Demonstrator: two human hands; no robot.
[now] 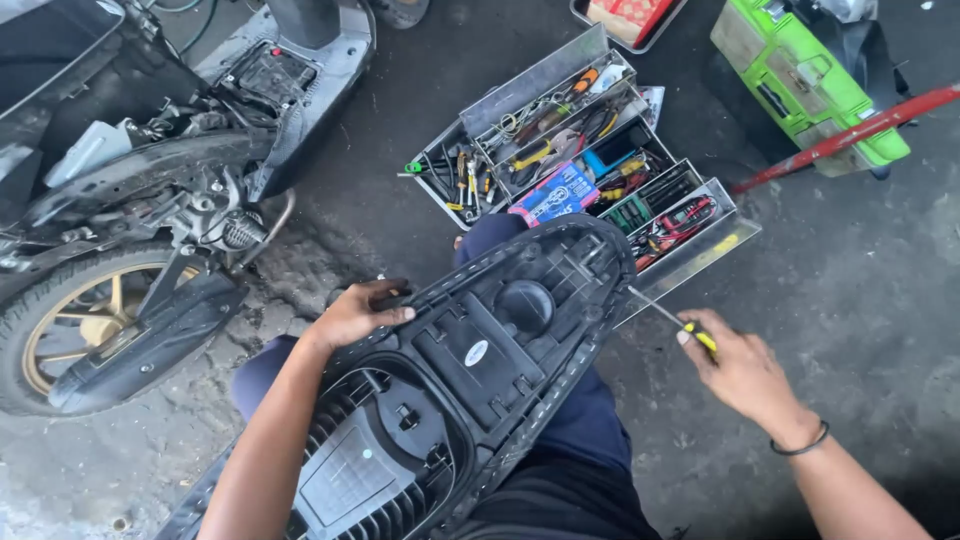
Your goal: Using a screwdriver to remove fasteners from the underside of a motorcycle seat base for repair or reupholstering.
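Seat: upturned scooter seat [470, 370], black plastic underside showing, lies across the person's lap, centre to lower left of frame.
Left hand: left hand [355, 312] at seat's left edge, fingers curled over the rim and clamped on it.
Right hand: right hand [735, 368], centre right, fingers closed around a yellow-handled screwdriver [672, 318]; shaft points up-left, tip at or just beside the seat's right edge, contact not clear.
Toolbox: open metal cantilever toolbox [585, 160], top centre, trays full of hand tools.
Scooter: stripped scooter [150, 200], upper left, rear wheel and engine exposed.
Other: green case [805, 75], upper right; red bar [850, 135] beside it.
Risk: likely slip — one-handed grip on the rim; a hard push could let the tip skid off plastic towards the thigh, or tip the seat off the lap.
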